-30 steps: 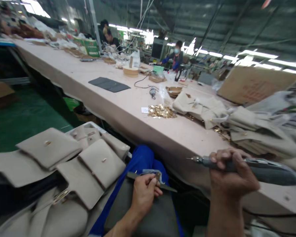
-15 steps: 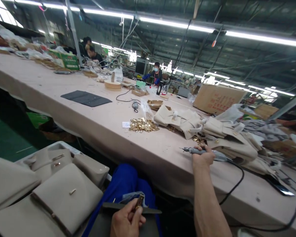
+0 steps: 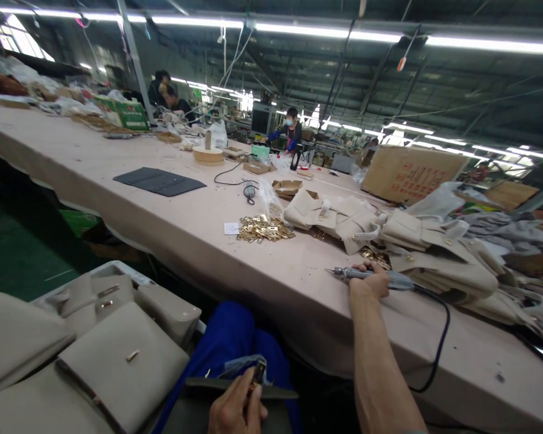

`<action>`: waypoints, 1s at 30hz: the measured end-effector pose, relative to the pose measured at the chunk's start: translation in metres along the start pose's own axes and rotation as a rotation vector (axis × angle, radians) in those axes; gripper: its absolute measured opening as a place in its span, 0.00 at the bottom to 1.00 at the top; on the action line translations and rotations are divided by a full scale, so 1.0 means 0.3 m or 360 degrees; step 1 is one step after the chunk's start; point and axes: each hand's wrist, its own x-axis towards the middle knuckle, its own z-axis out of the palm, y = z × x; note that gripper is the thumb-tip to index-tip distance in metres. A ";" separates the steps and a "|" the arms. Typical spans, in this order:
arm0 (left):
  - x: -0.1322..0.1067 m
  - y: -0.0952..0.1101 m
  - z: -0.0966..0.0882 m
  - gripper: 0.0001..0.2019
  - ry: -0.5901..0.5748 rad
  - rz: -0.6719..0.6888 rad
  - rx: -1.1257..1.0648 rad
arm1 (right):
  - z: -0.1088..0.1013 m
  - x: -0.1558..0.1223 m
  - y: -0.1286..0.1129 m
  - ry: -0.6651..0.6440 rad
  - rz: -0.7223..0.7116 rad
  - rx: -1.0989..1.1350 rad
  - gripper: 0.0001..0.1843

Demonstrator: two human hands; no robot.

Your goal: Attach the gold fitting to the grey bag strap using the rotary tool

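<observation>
My right hand (image 3: 371, 282) is wrapped around a grey electric screwdriver (image 3: 399, 280), held low over the table with its thin bit pointing left. A black cord trails from the tool's rear. Down at my lap, my left hand (image 3: 238, 404) pinches a small gold metal clasp (image 3: 257, 375) against the edge of a dark grey-beige bag piece (image 3: 199, 386). The bag piece lies across my blue-clad legs, and its lower part is hidden by the hand. A pile of gold metal fittings (image 3: 265, 229) sits on the table beyond both hands.
Beige bags (image 3: 122, 361) fill a white crate at my left. More beige bag parts (image 3: 344, 220) are heaped on the right of the table (image 3: 172, 223). A dark flat panel (image 3: 160, 181), a cardboard box (image 3: 411, 175) and a tape roll (image 3: 208, 155) lie farther off. A masked person (image 3: 290, 129) works across the table.
My right hand and the screwdriver have shifted slightly left. The left hand keeps its pinch on the clasp and has barely moved. The view has turned a little.
</observation>
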 end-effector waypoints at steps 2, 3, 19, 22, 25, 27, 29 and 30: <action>0.001 0.007 -0.002 0.21 -0.0010 -0.0029 -0.0028 | 0.006 -0.004 0.006 0.0042 0.0006 0.0004 0.17; 0.002 0.012 -0.005 0.20 -0.0016 -0.0044 -0.0039 | 0.009 -0.007 0.008 0.0065 0.0010 0.0008 0.17; -0.005 -0.007 -0.008 0.19 -0.0041 0.0009 -0.0053 | 0.028 -0.050 -0.006 0.0164 0.0041 0.0044 0.16; -0.010 -0.015 -0.002 0.20 -0.0013 0.0043 -0.0066 | 0.033 -0.055 -0.009 0.0181 0.0042 0.0043 0.15; -0.010 -0.015 -0.004 0.20 -0.0022 0.0045 -0.0054 | 0.033 -0.060 -0.011 0.0174 0.0045 0.0049 0.16; -0.008 -0.012 -0.008 0.19 -0.0040 0.0042 -0.0055 | 0.031 -0.061 -0.011 0.0163 0.0042 0.0049 0.17; -0.007 -0.010 -0.012 0.19 -0.0058 0.0036 -0.0064 | 0.028 -0.059 -0.010 0.0164 0.0034 0.0041 0.18; -0.007 -0.009 -0.013 0.19 -0.0064 0.0029 -0.0070 | 0.027 -0.057 -0.009 0.0167 0.0031 0.0034 0.18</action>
